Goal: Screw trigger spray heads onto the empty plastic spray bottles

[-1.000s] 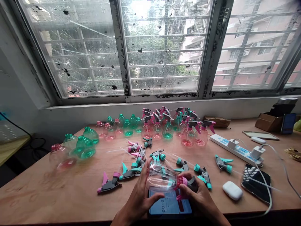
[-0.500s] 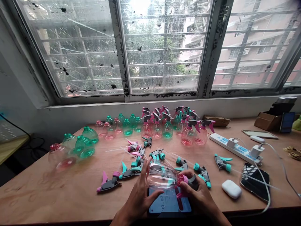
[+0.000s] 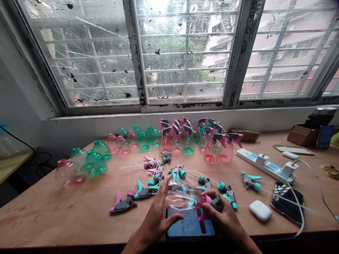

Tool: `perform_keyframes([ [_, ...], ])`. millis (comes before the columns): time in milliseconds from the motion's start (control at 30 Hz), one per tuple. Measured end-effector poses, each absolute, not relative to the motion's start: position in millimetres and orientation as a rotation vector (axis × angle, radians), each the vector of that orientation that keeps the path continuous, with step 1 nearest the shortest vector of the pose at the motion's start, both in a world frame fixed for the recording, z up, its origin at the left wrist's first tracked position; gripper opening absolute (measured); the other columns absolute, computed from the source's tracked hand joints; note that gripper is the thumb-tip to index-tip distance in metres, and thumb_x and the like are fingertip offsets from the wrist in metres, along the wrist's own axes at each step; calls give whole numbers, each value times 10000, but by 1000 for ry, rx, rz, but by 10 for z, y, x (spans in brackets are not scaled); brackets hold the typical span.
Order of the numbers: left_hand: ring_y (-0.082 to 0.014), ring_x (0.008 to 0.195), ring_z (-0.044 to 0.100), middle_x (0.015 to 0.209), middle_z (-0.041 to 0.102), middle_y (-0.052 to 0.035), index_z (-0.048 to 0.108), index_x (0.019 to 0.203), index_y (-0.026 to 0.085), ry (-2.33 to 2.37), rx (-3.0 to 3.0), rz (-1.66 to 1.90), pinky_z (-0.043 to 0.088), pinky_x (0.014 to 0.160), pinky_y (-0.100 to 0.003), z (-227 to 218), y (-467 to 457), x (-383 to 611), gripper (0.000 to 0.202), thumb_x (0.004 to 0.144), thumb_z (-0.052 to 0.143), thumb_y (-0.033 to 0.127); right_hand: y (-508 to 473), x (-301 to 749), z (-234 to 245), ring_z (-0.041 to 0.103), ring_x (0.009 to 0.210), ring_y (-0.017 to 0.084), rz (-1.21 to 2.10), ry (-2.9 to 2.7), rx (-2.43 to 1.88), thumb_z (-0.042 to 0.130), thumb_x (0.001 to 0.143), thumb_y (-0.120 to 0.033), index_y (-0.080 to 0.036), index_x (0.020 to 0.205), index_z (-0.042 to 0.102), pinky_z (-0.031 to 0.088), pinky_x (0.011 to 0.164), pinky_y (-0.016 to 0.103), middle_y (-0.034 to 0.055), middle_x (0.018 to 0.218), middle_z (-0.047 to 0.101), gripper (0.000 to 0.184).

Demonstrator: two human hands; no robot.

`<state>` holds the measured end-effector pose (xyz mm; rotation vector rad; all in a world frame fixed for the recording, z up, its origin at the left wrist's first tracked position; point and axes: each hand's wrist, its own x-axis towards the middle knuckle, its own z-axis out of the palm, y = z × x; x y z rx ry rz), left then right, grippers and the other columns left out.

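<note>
A clear pink spray bottle (image 3: 181,198) lies sideways in the air between my hands, above a lit phone (image 3: 185,229) near the table's front edge. My left hand (image 3: 159,211) cups its base end, thumb apart below it. At the neck, my right hand (image 3: 222,211) grips the pink collar of the dark grey trigger sprayer (image 3: 217,204), which sits at the bottle's mouth. Loose grey and teal sprayer heads (image 3: 148,190) lie just beyond my hands. To the left rests a grey and pink sprayer head (image 3: 124,203).
Open green bottles (image 3: 95,163) and pink ones stand at the left and back. Several bottles with sprayers (image 3: 189,143) stand below the window. On the right are a power strip (image 3: 265,165), a white earbud case (image 3: 261,210), a dark phone (image 3: 287,203) and trailing cables.
Both hands keep their hold on the bottle and sprayer, with barely any movement. The view has shifted slightly.
</note>
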<state>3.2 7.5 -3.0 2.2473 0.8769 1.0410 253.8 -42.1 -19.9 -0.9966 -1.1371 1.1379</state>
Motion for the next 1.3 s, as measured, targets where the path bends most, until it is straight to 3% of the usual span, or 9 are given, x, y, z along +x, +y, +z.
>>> perform_keyframes([
  [100, -371, 1513, 169, 1657, 184, -126, 65, 1587, 300, 861, 2244, 1031, 216, 1212, -564, -14, 75, 30, 946, 881, 654, 525, -416, 2551, -193, 600, 617, 163, 1106, -1138, -1013, 796, 787, -433, -195, 950, 657, 521, 566, 266, -22, 722, 620, 320],
  [267, -335, 1524, 143, 1676, 88, -100, -17, 1581, 332, 809, 2261, 1020, 214, 1215, -562, -68, 70, 47, 820, 985, 544, 382, -406, 2571, -199, 578, 597, 152, 1134, -1113, -983, 782, 803, -437, -192, 960, 645, 498, 556, 257, -28, 702, 611, 321],
  [467, -385, 1514, 151, 1669, 95, -145, -28, 1582, 304, 814, 2217, 1025, 177, 1210, -595, -37, 58, 36, 1004, 880, 654, 529, -418, 2556, -209, 588, 643, 157, 1121, -1132, -1008, 796, 792, -432, -189, 958, 652, 514, 585, 261, -16, 755, 628, 327],
  [700, -375, 1526, 74, 1680, 12, -100, -23, 1584, 299, 772, 2247, 988, 156, 1217, -589, -18, 55, 46, 913, 940, 620, 368, -399, 2572, -226, 566, 606, 139, 1084, -1123, -1020, 796, 793, -435, -184, 957, 652, 490, 552, 236, -23, 713, 617, 332],
  [833, -356, 1522, 146, 1679, 54, -92, -27, 1577, 338, 806, 2242, 1036, 203, 1210, -588, -66, 56, 55, 843, 975, 563, 325, -387, 2571, -248, 573, 632, 152, 1092, -1136, -1011, 799, 789, -429, -183, 951, 655, 528, 571, 265, -13, 749, 611, 328],
  [1000, -370, 1516, 165, 1674, 92, -111, -64, 1571, 349, 844, 2211, 1001, 223, 1204, -594, -51, 72, 46, 1029, 875, 676, 509, -393, 2559, -241, 598, 637, 159, 1147, -1155, -965, 805, 789, -412, -187, 960, 655, 550, 565, 270, -3, 764, 634, 320],
  [1233, -324, 1523, 170, 1671, 132, -82, 49, 1571, 359, 875, 2216, 1065, 228, 1215, -555, -64, 86, 67, 776, 980, 548, 425, -399, 2553, -218, 613, 627, 158, 1143, -1139, -947, 805, 785, -423, -191, 948, 667, 541, 559, 256, -9, 746, 642, 316],
  [1300, -328, 1518, 188, 1667, 148, -92, 40, 1572, 353, 870, 2219, 1067, 242, 1212, -546, -64, 83, 65, 849, 943, 598, 465, -401, 2551, -213, 609, 634, 154, 1139, -1160, -953, 800, 794, -414, -188, 955, 671, 526, 565, 245, -6, 754, 649, 305],
])
